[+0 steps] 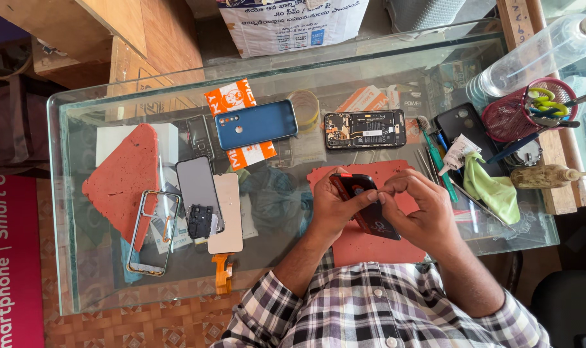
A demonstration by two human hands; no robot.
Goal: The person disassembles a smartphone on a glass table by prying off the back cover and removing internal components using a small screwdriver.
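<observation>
Over a red foam mat (pixel 370 245) on the glass table (pixel 80 193), my left hand (pixel 335 206) grips a dark smartphone (pixel 369 206) with a red edge. My right hand (pixel 418 206) pinches at the phone's upper edge with thumb and fingertips. Whether something small is between those fingertips cannot be told. Beyond my hands lies an opened phone body (pixel 365 129) with its circuit boards showing. A blue phone back cover (pixel 255 124) lies further left.
To the left lie a triangular red foam pad (pixel 122 180), a metal phone frame (pixel 152 232), a display panel (pixel 199 193) and a flex cable (pixel 222 272). To the right are a black phone (pixel 465 125), green cloth (pixel 492 190), red mesh tool holder (pixel 525 113), tweezers and a clear bottle (pixel 538 55).
</observation>
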